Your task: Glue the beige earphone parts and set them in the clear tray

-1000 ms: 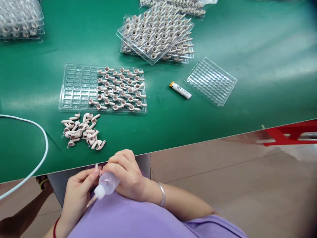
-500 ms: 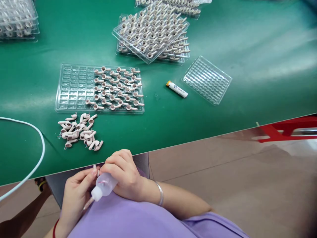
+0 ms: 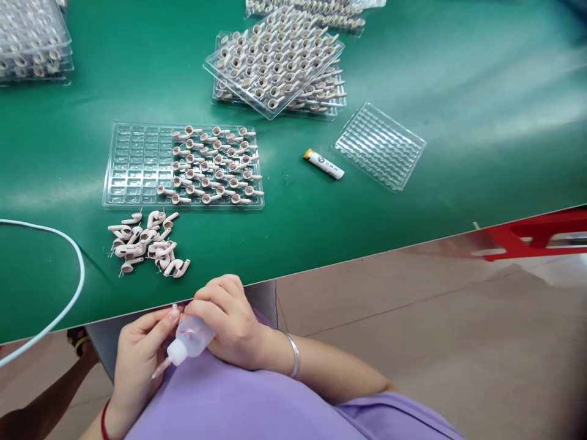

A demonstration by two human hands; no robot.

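Just below the table's front edge, my left hand [image 3: 144, 354] is closed in a pinch on a small pale earbud shell [image 3: 175, 307], of which only the stem tip shows. Close against it, my right hand [image 3: 229, 324] is closed around a translucent squeeze bottle [image 3: 195, 338], whose white cap and thin nozzle point down to the left. The right fingertips also meet near the shell; what they do there is hidden. On the table in front lies a loose pile of pale earbud shells [image 3: 147, 241] with thin wires. Behind it, a clear tray [image 3: 137, 162] holds rows of similar shells on its right side.
Filled trays [image 3: 275, 61] are stacked at the back, more trays [image 3: 32, 43] at far left. A white lighter [image 3: 323, 164] lies beside a clear tray [image 3: 380, 146]. A white cable [image 3: 77, 263] curves at left. A red stool [image 3: 536, 235] stands right; another person's leg [image 3: 50, 391] shows lower left.
The view has shifted slightly. Both hands keep the same grip, and the squeeze bottle has barely moved.
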